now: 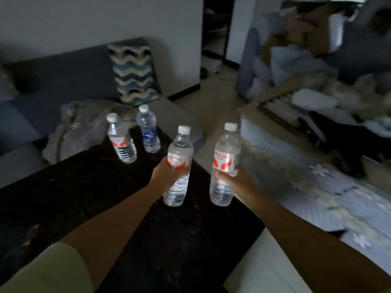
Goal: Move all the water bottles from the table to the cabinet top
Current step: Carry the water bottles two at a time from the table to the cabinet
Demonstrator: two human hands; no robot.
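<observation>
- Bottles, four in all: one red-labelled bottle (178,166) is held upright in the left hand (167,173), a second red-labelled bottle (225,163) upright in the right hand (239,180), both lifted above the dark worktop (84,197).
- Fingers of each hand are wrapped round the bottle's middle, at the label's lower edge; both caps look to be on.
- Two more stand upright farther back on the worktop: a third red-labelled bottle (121,139) and a blue-labelled bottle (148,130), just beside each other and near the far edge.
- Beyond lie a grey sofa (53,81) with a zigzag cushion (134,72), and a patterned bed cover (317,187) on the right.
- No cabinet top is in sight, so roughly half the job remains.
- Risk, as I judge it: thin walls may buckle under the squeeze and slip, and swinging the held pair could topple the two standing ones.
</observation>
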